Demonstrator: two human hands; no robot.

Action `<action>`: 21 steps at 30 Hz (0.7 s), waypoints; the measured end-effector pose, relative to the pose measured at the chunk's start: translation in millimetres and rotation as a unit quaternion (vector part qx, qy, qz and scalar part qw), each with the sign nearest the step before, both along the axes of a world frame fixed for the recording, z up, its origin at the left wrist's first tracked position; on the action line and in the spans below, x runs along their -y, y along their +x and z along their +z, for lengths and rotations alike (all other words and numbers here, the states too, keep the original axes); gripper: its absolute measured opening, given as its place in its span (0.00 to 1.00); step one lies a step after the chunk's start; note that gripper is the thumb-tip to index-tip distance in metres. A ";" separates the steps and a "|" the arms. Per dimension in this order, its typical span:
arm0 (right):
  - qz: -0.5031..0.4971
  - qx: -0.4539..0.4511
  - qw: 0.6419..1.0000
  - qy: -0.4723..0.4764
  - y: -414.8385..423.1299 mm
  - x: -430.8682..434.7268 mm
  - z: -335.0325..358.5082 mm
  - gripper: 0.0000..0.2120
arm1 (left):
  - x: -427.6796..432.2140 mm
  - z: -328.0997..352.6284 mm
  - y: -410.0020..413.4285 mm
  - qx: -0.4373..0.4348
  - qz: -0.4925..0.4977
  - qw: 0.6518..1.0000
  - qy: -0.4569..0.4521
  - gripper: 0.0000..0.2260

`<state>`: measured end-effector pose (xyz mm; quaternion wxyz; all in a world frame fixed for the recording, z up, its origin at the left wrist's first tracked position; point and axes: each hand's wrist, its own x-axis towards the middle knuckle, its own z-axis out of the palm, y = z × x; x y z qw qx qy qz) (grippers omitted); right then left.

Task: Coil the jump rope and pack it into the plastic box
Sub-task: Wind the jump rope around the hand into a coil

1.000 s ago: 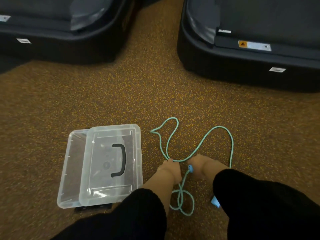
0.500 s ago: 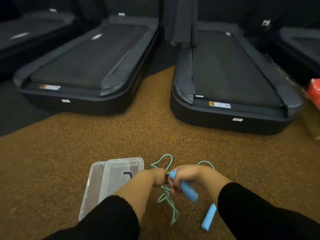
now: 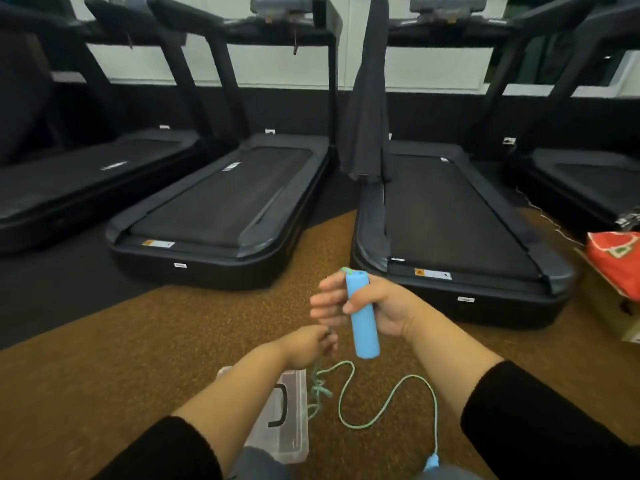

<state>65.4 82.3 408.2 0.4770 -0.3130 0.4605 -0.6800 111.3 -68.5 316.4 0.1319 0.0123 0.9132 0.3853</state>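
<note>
My right hand is raised in front of me and grips one blue foam handle of the jump rope upright. Just below and left of it, my left hand pinches the thin teal rope. From there the rope hangs in a small tangle and loops over the brown floor to the second blue handle at the bottom edge. The clear plastic box, its lid bearing a black handle, lies on the floor under my left forearm, which partly hides it.
Several black treadmills stand in a row ahead, their rear ends close to my hands. A red bag rests on a cardboard box at the right edge. Speckled brown flooring spreads to the left and around the box.
Both hands have lifted off the floor and the view has tilted up. The blue handle is now held upright in my right hand, and the rope trails down from my left.
</note>
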 end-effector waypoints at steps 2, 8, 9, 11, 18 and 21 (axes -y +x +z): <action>-0.008 -0.017 1.000 -0.023 3.6 0.5 20.4 0.26 | -3.2 7.2 4.6 -0.023 0.022 0.999 0.008 0.10; -0.094 -0.060 0.992 -0.057 9.4 0.0 60.5 0.28 | -22.9 46.3 20.3 -0.089 0.032 0.995 0.010 0.10; -0.117 -0.064 0.989 -0.060 8.9 0.2 64.9 0.27 | -24.3 52.2 23.2 -0.095 0.027 0.995 -0.004 0.10; -0.164 -0.078 0.981 -0.061 7.6 1.9 71.5 0.24 | -26.1 65.4 30.5 -0.117 0.010 0.992 -0.036 0.10; -0.175 -0.146 0.974 0.010 3.3 5.3 63.8 0.43 | -22.9 95.0 45.6 -0.140 0.019 0.989 -0.033 0.14; -0.175 -0.115 0.978 0.010 7.2 10.1 62.0 0.36 | -16.2 100.5 39.5 -0.081 0.074 0.977 0.184 0.12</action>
